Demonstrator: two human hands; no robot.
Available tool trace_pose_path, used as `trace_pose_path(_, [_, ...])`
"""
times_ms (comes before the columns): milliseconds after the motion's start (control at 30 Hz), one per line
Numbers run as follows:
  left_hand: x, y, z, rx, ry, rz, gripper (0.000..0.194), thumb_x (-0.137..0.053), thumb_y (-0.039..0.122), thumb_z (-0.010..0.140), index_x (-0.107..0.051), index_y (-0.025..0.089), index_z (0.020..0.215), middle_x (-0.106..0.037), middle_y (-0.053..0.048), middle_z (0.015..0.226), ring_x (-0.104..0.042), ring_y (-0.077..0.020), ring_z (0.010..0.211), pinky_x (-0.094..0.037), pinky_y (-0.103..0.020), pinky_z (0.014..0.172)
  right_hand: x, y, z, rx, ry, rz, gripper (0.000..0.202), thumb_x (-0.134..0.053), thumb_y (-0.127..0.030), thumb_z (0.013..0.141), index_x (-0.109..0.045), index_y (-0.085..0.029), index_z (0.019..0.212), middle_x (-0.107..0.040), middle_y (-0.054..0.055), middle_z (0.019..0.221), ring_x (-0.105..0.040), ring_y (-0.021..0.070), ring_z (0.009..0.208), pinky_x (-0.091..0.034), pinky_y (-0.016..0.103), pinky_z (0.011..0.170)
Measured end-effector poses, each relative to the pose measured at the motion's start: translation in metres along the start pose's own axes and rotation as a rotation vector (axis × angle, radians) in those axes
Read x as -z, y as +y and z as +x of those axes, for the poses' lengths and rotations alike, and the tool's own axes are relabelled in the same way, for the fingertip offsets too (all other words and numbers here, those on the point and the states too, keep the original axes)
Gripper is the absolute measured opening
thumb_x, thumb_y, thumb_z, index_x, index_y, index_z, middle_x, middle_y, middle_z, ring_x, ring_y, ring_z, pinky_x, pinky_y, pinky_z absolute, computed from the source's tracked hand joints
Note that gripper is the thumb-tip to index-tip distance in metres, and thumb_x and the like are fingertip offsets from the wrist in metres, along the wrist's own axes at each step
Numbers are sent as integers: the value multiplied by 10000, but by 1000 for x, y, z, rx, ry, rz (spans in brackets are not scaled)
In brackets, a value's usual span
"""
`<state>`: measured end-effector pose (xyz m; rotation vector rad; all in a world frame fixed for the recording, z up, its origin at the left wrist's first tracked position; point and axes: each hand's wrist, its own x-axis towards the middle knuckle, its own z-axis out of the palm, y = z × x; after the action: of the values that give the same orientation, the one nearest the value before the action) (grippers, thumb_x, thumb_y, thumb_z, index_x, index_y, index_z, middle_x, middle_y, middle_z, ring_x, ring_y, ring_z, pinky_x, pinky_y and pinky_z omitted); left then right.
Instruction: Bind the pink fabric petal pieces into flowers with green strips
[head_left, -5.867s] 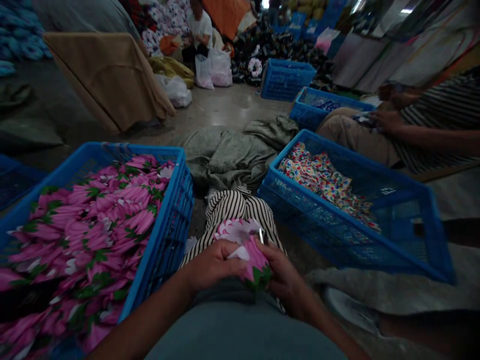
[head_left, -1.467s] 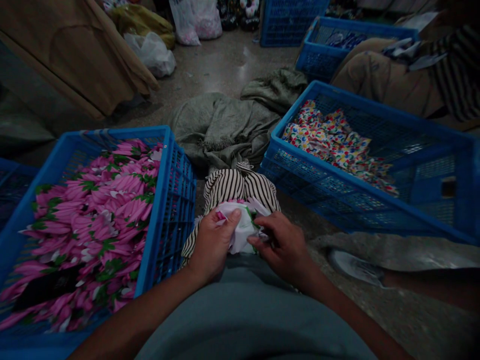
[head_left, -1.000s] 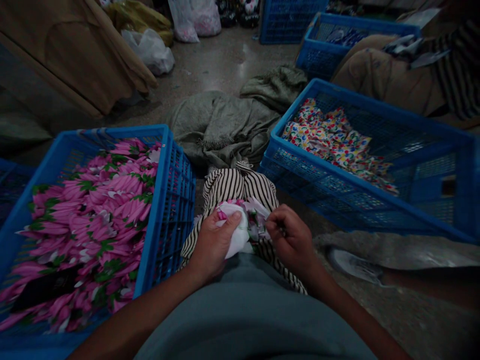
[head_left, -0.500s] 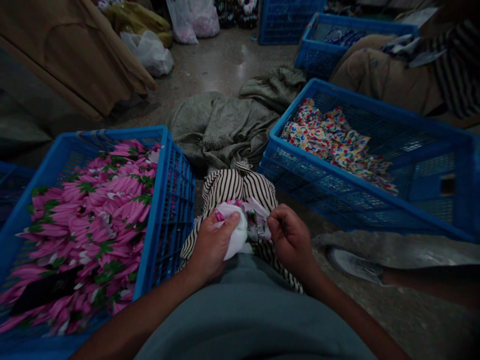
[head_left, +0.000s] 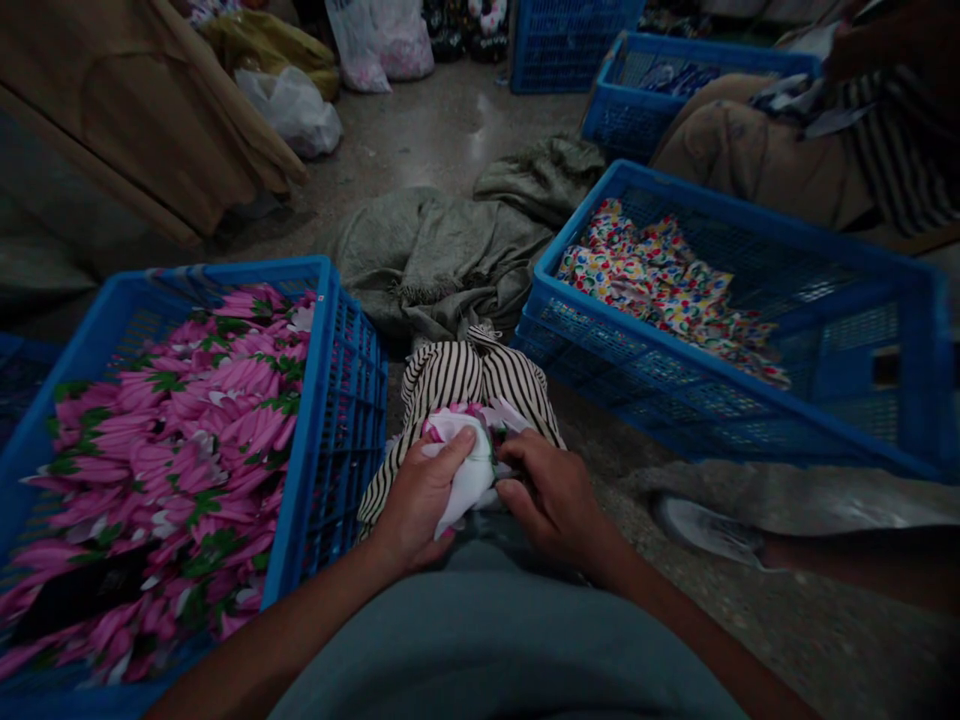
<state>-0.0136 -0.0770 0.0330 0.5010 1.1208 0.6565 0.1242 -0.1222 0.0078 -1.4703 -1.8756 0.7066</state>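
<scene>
Both hands clamp one floral fabric piece in the lap — left hand gripping, right hand pinching its edge — seemingly mid-inspection, calling for careful fingerwork.

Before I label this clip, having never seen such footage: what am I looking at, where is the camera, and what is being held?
The camera sits on a person's head and looks down at their own two bare hands; there is no machine. The left hand grips a small piece of fabric, white with pink and green print, and the right hand touches it from the other side, above a striped cloth in the lap. On the floor, a blue crate at left holds pink floral pieces; another crate at right holds multicoloured printed pieces. A second person sits beyond it.
</scene>
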Motion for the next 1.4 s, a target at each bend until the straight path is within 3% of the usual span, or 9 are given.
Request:
trace_pose_path(200, [-3,1,-1,0,-47,-68,210,-612,321,728,-586,143,836,-607,27,576,-511,-71,424,-374,-172,422,-1,0,2,53,39,-86,258,-386,-333,856,-549,-133,869,-523,37,678,-475,155,576,-319,270,550])
trace_pose_path(367, [-3,2,0,20,-17,-53,207,-611,348,722,-566,147,741,-537,52,442,-440,-60,336,-317,-166,365,1,1,-1,59,38,-93,274,-414,-349,851,-565,-128,914,-559,53,705,-509,165,614,-341,275,572])
trace_pose_path(567, [-3,1,1,-3,-22,-60,200,-619,324,718,-571,148,798,-557,46,507,-474,-64,377,-332,-164,381,1,0,-3,36,41,-125,261,-452,-344,839,-573,-131,928,-580,58,722,-526,170,628,-355,280,578])
trace_pose_path(800, [-3,0,0,-57,-17,-43,197,-609,307,736,-579,150,853,-631,5,672,-576,-92,571,-432,-179,560,2,-2,-1,68,80,-111,259,-462,-336,841,-582,-127,934,-581,52,695,-528,163,606,-363,274,559])
trace_pose_path(967, [-1,-2,1,-60,-7,1,229,-601,347,739,-574,150,853,-634,-5,661,-570,-101,550,-415,-182,519,2,0,-4,67,113,-117,252,-476,-320,834,-592,-120,934,-588,53,691,-536,163,616,-366,275,562])
trace_pose_path(1233, [-6,2,-3,-60,4,-17,240,-632,324,710,-603,139,860,-671,-33,745,-613,-136,660,-454,-218,634,2,-2,-4,63,130,-120,233,-485,-306,829,-590,-125,931,-586,53,693,-535,160,618,-374,272,565])
trace_pose_path(1400, [-4,2,-2,-38,7,-28,271,-630,359,705,-600,154,880,-674,-29,743,-617,-139,645,-448,-215,603,0,1,-7,33,148,-134,208,-491,-290,824,-581,-143,939,-603,59,726,-552,168,657,-387,275,592])
